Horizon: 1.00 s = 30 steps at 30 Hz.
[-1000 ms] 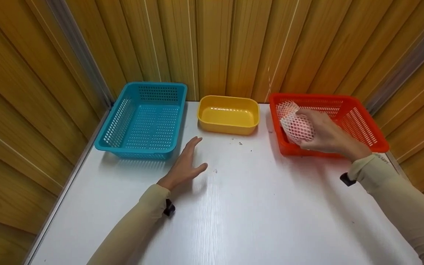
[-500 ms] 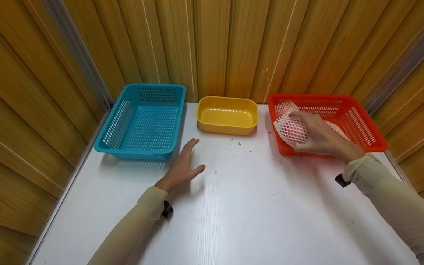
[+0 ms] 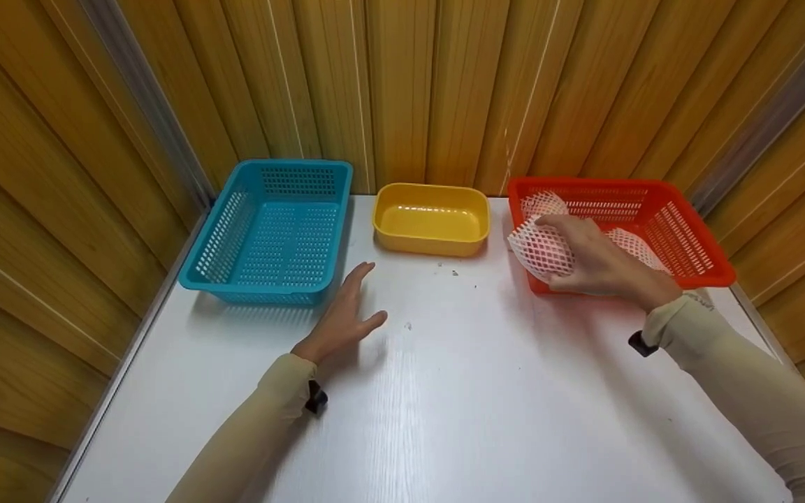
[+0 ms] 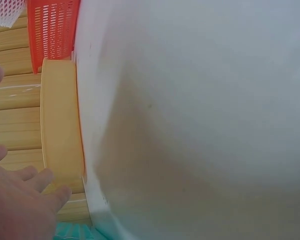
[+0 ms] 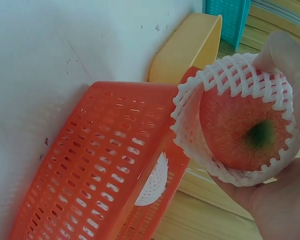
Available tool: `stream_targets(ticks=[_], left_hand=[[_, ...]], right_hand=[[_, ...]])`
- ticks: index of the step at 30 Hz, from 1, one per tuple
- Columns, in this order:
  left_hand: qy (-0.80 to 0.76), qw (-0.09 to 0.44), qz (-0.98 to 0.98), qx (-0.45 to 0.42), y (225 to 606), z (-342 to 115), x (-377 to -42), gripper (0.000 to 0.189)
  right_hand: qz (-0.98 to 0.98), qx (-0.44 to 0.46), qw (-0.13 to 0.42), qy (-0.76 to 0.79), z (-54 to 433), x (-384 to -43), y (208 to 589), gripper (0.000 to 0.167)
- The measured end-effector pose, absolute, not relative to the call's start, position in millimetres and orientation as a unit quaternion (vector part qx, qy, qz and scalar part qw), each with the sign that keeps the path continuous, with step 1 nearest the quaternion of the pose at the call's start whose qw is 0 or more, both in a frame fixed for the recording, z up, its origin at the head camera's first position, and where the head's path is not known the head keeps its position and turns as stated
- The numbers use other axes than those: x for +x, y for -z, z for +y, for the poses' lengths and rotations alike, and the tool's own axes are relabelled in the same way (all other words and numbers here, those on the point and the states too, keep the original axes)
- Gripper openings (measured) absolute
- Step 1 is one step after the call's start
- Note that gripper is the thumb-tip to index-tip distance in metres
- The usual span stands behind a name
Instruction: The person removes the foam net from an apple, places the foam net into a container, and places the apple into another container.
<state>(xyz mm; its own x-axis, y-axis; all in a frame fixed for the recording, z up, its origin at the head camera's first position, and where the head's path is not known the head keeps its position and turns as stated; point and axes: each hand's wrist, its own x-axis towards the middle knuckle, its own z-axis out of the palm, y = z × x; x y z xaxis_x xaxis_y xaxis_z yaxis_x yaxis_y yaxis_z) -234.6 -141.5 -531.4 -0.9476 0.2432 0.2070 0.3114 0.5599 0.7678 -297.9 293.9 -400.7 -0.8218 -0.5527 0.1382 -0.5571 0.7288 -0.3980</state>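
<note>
My right hand (image 3: 588, 258) grips an apple (image 3: 544, 251) in a white foam net, over the front left rim of the red basket (image 3: 713, 262). In the right wrist view the red apple (image 5: 240, 127) shows its stem hollow through the open end of the net (image 5: 197, 137), thumb on one side and fingers on the other. Inside the basket lie two more white foam nets, one at the back left (image 3: 544, 202) and one (image 3: 636, 248) partly behind my right wrist. My left hand (image 3: 338, 323) holds nothing, its fingers spread over the white table near the blue basket.
At the back left stands the blue perforated basket (image 3: 193, 283). A small yellow tub (image 3: 432, 246) sits between the two baskets against the wood-panelled wall (image 3: 402, 91). The white table (image 3: 444, 405) reaches toward the person, with small dark marks before the tub.
My right hand has moved left with the netted apple, from over the basket to its left rim. Another foam net has come into view behind the wrist. The left hand has barely moved.
</note>
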Motion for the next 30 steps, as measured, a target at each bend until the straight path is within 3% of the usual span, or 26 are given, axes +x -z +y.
stream_targets(ticks=[30], left_hand=[[0.447,0.044,-0.878,-0.165,528,-143,-234,0.088]], right_hand=[[-0.893,0.396,0.036,-0.211,253,-300,408,0.086]])
